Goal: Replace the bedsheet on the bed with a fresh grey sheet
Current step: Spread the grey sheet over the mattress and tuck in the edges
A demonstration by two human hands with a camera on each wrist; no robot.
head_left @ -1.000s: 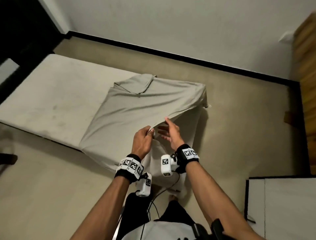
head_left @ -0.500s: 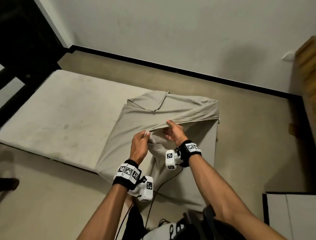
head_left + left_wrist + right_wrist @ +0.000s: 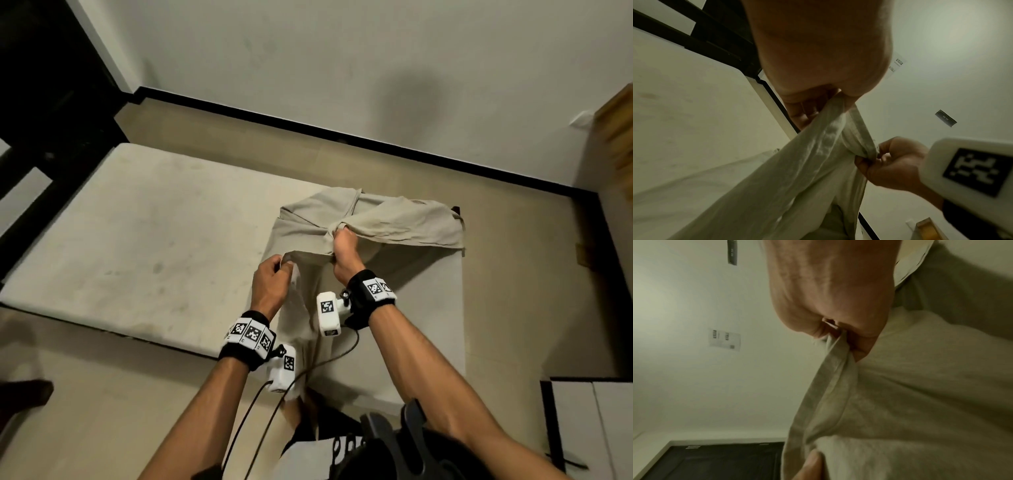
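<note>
Both hands still pinch grey sheet (image 3: 394,224) edge; right hand (image 3: 346,255) now farther forward than left hand (image 3: 270,284).

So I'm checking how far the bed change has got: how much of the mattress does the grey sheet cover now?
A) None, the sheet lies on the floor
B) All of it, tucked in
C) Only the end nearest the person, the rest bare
C: the grey sheet lies bunched over the near end, gripped by the left hand and right hand, while the rest of the mattress is bare.
</note>
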